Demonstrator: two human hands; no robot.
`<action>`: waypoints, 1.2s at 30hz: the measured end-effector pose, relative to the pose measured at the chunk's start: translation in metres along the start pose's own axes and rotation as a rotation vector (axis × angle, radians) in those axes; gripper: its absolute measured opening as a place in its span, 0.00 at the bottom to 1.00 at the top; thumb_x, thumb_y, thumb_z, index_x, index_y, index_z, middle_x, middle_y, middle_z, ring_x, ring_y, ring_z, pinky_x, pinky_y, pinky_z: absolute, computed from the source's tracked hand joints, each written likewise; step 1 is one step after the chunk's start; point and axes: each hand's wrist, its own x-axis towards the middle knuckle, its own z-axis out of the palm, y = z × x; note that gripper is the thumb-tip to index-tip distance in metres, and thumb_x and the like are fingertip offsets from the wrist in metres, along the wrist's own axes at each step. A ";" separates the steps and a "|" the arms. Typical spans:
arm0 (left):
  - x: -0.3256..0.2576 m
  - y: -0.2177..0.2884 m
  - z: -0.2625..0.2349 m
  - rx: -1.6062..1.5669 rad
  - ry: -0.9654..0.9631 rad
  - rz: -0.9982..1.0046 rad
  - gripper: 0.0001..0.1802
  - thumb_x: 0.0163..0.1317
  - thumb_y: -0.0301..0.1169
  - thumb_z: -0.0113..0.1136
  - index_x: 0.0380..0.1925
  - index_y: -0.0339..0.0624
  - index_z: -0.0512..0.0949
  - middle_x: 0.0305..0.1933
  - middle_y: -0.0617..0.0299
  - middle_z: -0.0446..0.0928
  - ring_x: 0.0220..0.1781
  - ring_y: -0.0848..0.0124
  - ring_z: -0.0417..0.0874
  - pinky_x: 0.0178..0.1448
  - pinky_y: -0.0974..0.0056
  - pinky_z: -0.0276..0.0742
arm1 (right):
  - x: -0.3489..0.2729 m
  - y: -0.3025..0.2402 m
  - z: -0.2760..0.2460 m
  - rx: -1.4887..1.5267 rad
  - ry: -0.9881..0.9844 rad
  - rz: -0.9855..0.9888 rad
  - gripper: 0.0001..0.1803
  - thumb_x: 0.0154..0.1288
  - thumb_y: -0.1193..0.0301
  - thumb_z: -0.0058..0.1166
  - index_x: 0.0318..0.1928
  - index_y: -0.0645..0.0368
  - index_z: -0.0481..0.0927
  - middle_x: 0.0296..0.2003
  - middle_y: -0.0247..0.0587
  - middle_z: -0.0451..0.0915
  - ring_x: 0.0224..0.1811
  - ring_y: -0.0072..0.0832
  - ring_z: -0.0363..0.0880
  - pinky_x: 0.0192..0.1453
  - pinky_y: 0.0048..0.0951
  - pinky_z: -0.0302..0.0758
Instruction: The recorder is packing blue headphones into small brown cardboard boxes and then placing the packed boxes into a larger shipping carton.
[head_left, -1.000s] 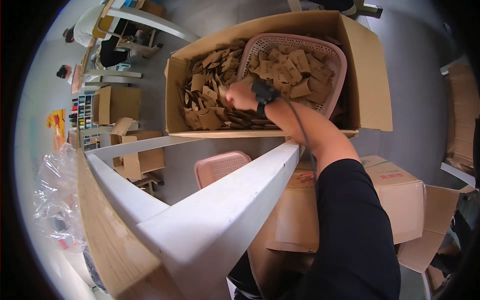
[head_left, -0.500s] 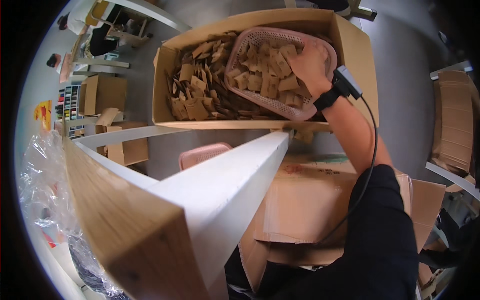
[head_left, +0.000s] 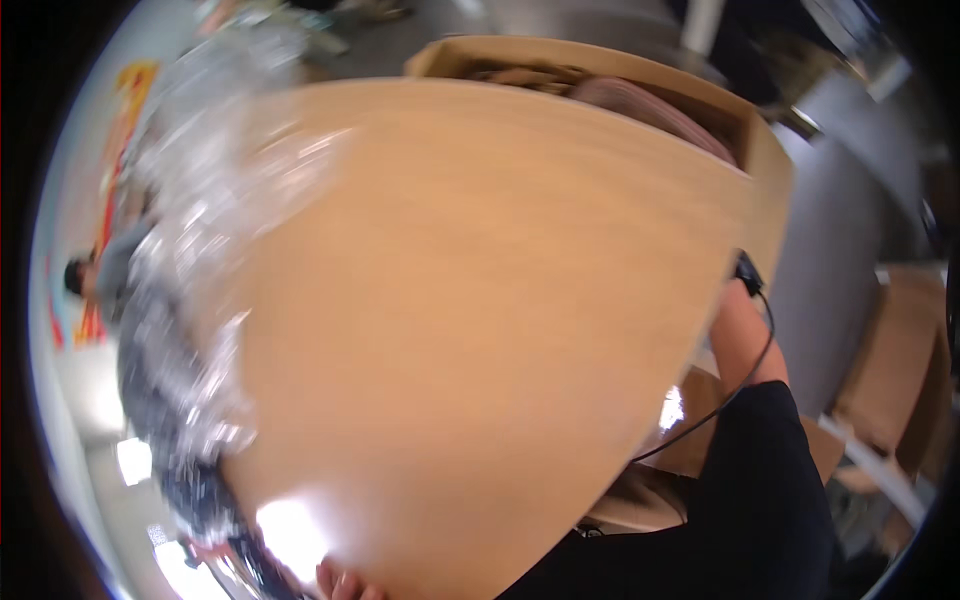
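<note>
A broad wooden tabletop fills most of your view, blurred and close to the camera, so it hides nearly all of what you are working on. Beyond its far edge sits the large cardboard box, of which only the far rim and right corner show. Inside it, at the far right, a sliver of the pink basket rises above the table edge, with brown cardboard pieces just left of it in the box.

Your right forearm reaches up along the table's right edge towards the box, a black wrist device and its cable on it. The right hand itself is behind the tabletop, so I cannot tell whether it is open or gripping anything. At the near edge a few fingertips of your left hand show under the table; its grip cannot be made out either.

On the left lies crumpled clear plastic wrap.

My judgement: bring your head back over the box before you handle the basket, so the hand and the basket rim are both in sight.
</note>
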 end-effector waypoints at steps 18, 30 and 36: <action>0.013 -0.001 -0.010 -0.199 -0.119 -0.058 0.25 0.56 0.55 0.55 0.54 0.65 0.72 0.70 0.45 0.56 0.71 0.43 0.53 0.66 0.28 0.45 | -0.100 -0.089 0.000 0.229 -0.443 -0.099 0.15 0.50 0.81 0.47 0.42 0.65 0.72 0.35 0.42 0.75 0.37 0.37 0.79 0.37 0.41 0.81; 0.013 0.000 -0.008 -0.116 -0.068 -0.062 0.31 0.59 0.55 0.52 0.61 0.61 0.66 0.69 0.39 0.56 0.71 0.38 0.53 0.67 0.29 0.46 | -0.187 -0.172 -0.094 0.010 -0.016 -0.088 0.16 0.48 0.83 0.51 0.42 0.70 0.71 0.35 0.47 0.74 0.34 0.40 0.78 0.34 0.44 0.80; 0.014 0.000 -0.009 -0.076 -0.048 -0.053 0.32 0.59 0.55 0.51 0.64 0.61 0.65 0.71 0.40 0.55 0.72 0.39 0.52 0.69 0.32 0.44 | -0.257 -0.221 -0.171 -0.014 -0.035 -0.202 0.15 0.48 0.86 0.49 0.40 0.76 0.71 0.35 0.52 0.74 0.36 0.47 0.79 0.38 0.49 0.80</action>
